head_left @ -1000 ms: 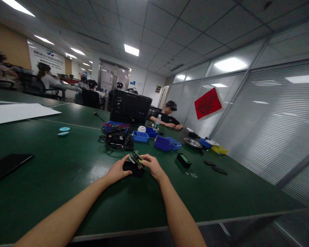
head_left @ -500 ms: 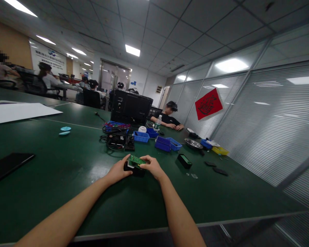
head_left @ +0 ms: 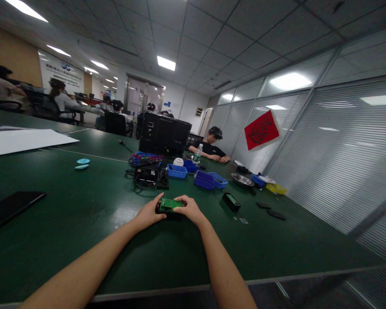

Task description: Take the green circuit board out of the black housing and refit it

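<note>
Near the front middle of the green table, a green circuit board (head_left: 169,205) lies almost level in the top of a black plastic case (head_left: 172,216). My left hand (head_left: 150,213) is closed around the left end of the case, its thumb and fingers on opposite sides. With bent fingers, my right hand (head_left: 189,209) grips the right end of the board. The case's right end is hidden behind those fingers. Farther right stands a similar black case (head_left: 231,201) with a green board inside.
Blue bins (head_left: 204,180), cables and a black power adapter (head_left: 145,176) lie beyond my hands, before a monitor (head_left: 164,134). At right are a metal dish (head_left: 242,180), a yellow tray (head_left: 276,189) and flat black pieces (head_left: 275,214). A person (head_left: 212,148) sits across the table.
The circuit board has gone from tilted, with a pale part showing at its left, to lying nearly flat in the black case. Both hands stay almost where they were.
</note>
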A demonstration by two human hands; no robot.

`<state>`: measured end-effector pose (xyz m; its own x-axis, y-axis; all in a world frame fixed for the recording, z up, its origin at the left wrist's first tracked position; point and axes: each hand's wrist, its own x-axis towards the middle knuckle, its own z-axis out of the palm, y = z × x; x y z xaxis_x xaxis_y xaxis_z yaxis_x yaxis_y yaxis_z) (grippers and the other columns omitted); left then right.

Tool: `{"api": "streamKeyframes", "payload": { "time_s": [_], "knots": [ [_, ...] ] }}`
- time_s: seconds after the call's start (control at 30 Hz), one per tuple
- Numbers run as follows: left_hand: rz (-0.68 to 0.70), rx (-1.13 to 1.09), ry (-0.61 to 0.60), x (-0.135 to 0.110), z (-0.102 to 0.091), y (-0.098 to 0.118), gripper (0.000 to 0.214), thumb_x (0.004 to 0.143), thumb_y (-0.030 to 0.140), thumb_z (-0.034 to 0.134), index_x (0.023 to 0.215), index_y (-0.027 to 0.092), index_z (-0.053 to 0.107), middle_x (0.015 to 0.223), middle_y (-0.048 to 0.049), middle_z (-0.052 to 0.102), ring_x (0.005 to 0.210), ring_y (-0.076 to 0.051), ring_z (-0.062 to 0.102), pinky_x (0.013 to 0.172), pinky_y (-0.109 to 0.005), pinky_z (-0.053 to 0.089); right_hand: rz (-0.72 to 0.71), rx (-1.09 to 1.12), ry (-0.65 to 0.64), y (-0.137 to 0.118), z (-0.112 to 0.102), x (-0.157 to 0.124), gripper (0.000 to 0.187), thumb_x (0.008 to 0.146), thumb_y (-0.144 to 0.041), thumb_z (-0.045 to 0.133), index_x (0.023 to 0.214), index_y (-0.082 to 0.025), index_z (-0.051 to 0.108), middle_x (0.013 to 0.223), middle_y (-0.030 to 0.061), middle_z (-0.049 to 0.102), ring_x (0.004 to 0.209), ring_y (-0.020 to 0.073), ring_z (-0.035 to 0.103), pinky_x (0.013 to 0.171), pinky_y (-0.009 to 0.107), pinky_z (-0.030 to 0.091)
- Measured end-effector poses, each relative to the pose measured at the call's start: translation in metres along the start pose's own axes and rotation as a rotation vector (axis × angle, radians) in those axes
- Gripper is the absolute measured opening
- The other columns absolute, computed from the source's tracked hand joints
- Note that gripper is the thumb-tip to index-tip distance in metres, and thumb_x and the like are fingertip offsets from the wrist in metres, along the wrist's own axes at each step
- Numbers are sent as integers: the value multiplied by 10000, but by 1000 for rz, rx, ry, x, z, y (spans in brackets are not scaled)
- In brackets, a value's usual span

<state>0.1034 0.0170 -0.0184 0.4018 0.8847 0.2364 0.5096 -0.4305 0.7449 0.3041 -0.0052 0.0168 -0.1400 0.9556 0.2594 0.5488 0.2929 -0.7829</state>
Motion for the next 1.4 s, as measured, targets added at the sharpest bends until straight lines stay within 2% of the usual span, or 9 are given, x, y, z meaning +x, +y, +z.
{"api": "streamKeyframes", "payload": {
  "time_s": [0.2,0.67,1.07,1.23,1.4],
  "knots": [
    [3,13,5,2,2,-1,852,606,328,649,1351,234,244,1061,-60,582,942,-203,562,817,-290,410,-26,-33,-15,0,1,0,345,565,-268,718,898,-208,648,862,-3,572,763,135,510,680,253,391],
    [26,5,-1,3,1,-1,841,613,333,636,1350,237,243,1048,-58,576,937,-201,560,814,-291,412,-11,-35,-17,-6,-1,-2,347,564,-253,717,899,-209,639,863,-3,562,734,131,498,657,252,383],
    [12,-14,-3,3,2,-2,861,609,294,652,1354,249,224,1053,-48,577,932,-182,558,815,-269,413,-49,-53,7,1,2,0,353,568,-240,715,908,-194,633,863,1,553,725,127,495,645,242,384],
    [12,19,-4,4,2,-3,857,606,324,655,1351,253,236,1061,-52,579,951,-194,552,810,-272,407,-42,-51,-2,2,2,0,347,582,-253,707,912,-183,624,841,1,551,674,114,480,609,235,375],
    [25,48,-8,4,2,-6,859,612,360,641,1355,257,222,1085,-49,577,955,-199,549,799,-272,400,-65,-72,-6,-1,0,-2,342,607,-269,693,929,-185,618,858,6,550,709,124,491,629,241,379]
  ]
}}
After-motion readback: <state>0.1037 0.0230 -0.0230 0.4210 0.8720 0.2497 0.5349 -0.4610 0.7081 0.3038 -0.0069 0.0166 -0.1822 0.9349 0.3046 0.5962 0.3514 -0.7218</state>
